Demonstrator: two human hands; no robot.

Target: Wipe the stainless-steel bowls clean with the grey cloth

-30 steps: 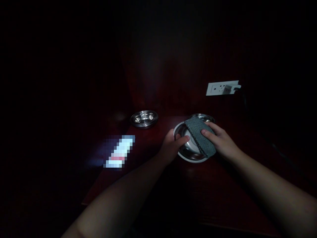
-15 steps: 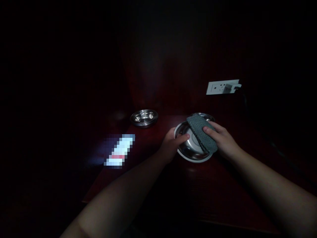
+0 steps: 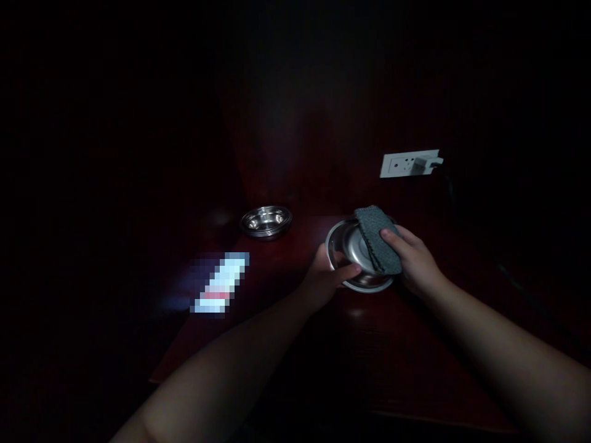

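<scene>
The metal bowl (image 3: 353, 246) is held tilted, seemingly raised over the counter (image 3: 369, 351), its left rim pinched by the left hand (image 3: 323, 278), thumb inside, while the right hand (image 3: 415, 255) has its grip closed round a folded grey cloth (image 3: 377, 240) across the bowl's right side; whether those fingers also take the rim, I cannot tell. Wiping looks under way and this bowl unfinished. Far left stands an apparent stack of bowls (image 3: 266, 223), whether done or waiting unclear; nearer is a blurred bright patch (image 3: 221, 284), and far right a wall socket (image 3: 399, 164)
</scene>
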